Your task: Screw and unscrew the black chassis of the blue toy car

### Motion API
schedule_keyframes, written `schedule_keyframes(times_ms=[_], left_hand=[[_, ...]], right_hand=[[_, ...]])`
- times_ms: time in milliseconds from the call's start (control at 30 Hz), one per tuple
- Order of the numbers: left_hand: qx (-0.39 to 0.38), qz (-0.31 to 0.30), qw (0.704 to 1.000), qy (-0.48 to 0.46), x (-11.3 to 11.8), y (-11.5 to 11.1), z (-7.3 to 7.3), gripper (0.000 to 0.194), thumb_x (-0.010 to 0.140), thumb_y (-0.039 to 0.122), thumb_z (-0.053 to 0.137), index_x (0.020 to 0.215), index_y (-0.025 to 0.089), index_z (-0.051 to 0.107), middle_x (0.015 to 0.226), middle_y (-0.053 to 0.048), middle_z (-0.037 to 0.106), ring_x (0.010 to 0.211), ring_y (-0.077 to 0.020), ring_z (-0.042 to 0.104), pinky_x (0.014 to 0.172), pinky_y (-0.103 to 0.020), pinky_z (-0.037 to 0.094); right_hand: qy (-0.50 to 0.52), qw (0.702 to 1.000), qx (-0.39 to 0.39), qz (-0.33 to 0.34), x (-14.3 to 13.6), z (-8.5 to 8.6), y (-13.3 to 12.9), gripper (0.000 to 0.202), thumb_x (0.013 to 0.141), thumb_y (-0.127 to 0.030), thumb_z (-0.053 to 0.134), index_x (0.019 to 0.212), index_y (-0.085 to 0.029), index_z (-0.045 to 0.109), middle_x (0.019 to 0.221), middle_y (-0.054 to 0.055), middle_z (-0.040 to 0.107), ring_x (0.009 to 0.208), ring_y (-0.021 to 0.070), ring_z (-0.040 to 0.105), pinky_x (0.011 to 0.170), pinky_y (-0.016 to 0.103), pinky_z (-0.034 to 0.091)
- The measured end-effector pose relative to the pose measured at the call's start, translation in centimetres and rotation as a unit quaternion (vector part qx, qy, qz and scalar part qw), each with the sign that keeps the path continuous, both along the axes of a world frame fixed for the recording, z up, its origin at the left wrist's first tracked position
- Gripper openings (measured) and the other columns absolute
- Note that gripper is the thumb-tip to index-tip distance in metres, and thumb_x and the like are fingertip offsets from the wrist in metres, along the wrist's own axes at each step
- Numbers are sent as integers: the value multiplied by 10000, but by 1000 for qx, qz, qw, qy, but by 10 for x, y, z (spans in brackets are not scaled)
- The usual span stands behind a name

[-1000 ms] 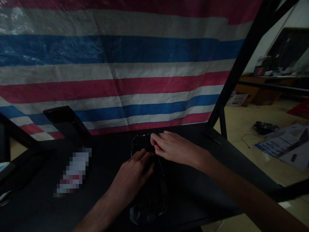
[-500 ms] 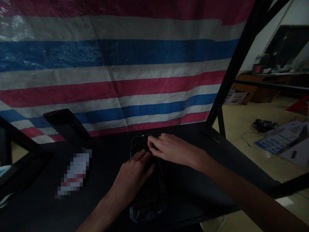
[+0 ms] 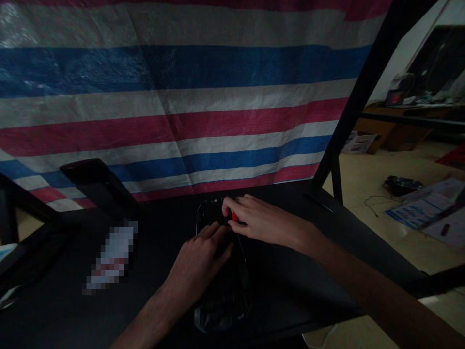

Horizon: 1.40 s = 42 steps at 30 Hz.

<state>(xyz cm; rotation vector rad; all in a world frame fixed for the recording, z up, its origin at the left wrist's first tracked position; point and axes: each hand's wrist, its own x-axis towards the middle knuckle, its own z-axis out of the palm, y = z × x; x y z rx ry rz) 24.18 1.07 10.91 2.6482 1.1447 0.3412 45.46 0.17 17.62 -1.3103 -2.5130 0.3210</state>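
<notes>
A long, dark device (image 3: 224, 310) with rounded ends and a thin pale rim lies lengthwise on the black table in front of me. My left hand (image 3: 205, 249) rests over its middle with bent fingers, gripping it; the fingertips are partly lost in shadow. Just above and to the right, my right hand (image 3: 250, 218) is closed in a pinch near the device's far end. A small red piece (image 3: 234, 216) shows between thumb and fingers; the rest of it is hidden, so its kind is unclear. Small bright dots mark the device's far end.
A blurred white and red item (image 3: 112, 257) lies on the table (image 3: 290, 286) to the left. Behind it a dark stand (image 3: 100, 186) leans up. A thin dark tool (image 3: 319, 202) lies near the back right corner. A striped tarp (image 3: 218, 116) closes off the back.
The red piece in my right hand shows more than before, and that hand's grip has shifted slightly. My left hand stays on the device. The view has tipped a little.
</notes>
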Motion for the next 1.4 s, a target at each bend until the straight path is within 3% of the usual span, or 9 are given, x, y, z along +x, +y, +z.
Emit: schedule_keyframes(times_ms=[67, 200, 400, 600, 833, 1000, 1167, 1300, 1400], left_hand=[[0, -1, 1000, -2, 0, 0, -1, 187, 1083, 291, 529, 1163, 207, 676, 1167, -87, 715, 929, -276, 769, 786, -416, 640], [-8, -1, 1000, -2, 0, 1, -2, 243, 1093, 300, 514, 1253, 195, 662, 1231, -108, 701, 1002, -316, 771, 806, -462, 641], [-8, 4, 1000, 3, 1, 3, -2, 192, 1092, 304, 532, 1195, 212, 665, 1204, -91, 708, 973, -290, 767, 787, -420, 620], [-12, 4, 1000, 0, 1, 0, 1, 175, 1093, 285, 545, 1207, 230, 666, 1201, -79, 703, 968, -288, 773, 784, -427, 628], [-7, 4, 1000, 9, 0, 1, -3, 177, 1087, 262, 591, 1240, 204, 657, 1250, -88, 703, 1052, -304, 766, 840, -448, 645], [-6, 2, 1000, 0, -1, 1, -3, 218, 1095, 259, 592, 1299, 209, 648, 1282, -94, 703, 1096, -306, 760, 903, -481, 640], [-15, -4, 1000, 7, 0, 2, -1, 186, 1093, 254, 583, 1247, 216, 680, 1262, -83, 704, 1066, -301, 767, 863, -451, 635], [-20, -4, 1000, 8, -1, 3, -1, 185, 1099, 261, 579, 1237, 218, 694, 1233, -77, 708, 1048, -285, 766, 848, -418, 624], [-19, -1, 1000, 14, 0, 3, 0, 201, 1098, 251, 584, 1257, 228, 705, 1226, -70, 712, 1043, -278, 769, 838, -399, 621]], right_hand=[[-9, 1000, 4, -2, 0, 0, 1, 167, 1006, -151, 549, 1166, -190, 576, 1078, 90, 721, 1014, 230, 649, 923, 364, 466], [-37, 998, 5, -46, -2, 0, 0, 151, 1085, -240, 472, 1179, -196, 582, 943, 66, 724, 836, 219, 667, 786, 355, 455], [-19, 1000, 3, -20, -1, 0, -3, 207, 1008, -160, 532, 1210, -178, 574, 1073, 92, 738, 1024, 236, 677, 904, 351, 467], [-89, 993, 44, -67, -3, -2, -7, 235, 1128, -256, 396, 1190, -163, 602, 905, 85, 728, 804, 235, 675, 726, 360, 422], [-5, 999, 8, -40, -1, -3, -8, 199, 1002, -190, 569, 1200, -176, 582, 1070, 94, 733, 1014, 244, 659, 876, 355, 458], [-46, 997, 13, -56, -4, -4, -7, 180, 1121, -250, 439, 1171, -194, 603, 927, 65, 730, 834, 226, 663, 751, 355, 433], [-26, 999, 36, -24, -3, -4, -5, 133, 1039, -163, 573, 1169, -180, 597, 1104, 85, 735, 1034, 237, 655, 911, 358, 462], [-65, 996, 34, -44, -4, -6, -4, 149, 1115, -241, 488, 1182, -173, 602, 1028, 99, 749, 953, 252, 677, 856, 383, 481], [-50, 998, 31, -24, -4, -5, -3, 114, 1113, -190, 501, 1184, -169, 588, 1067, 100, 737, 992, 243, 669, 884, 374, 488]])
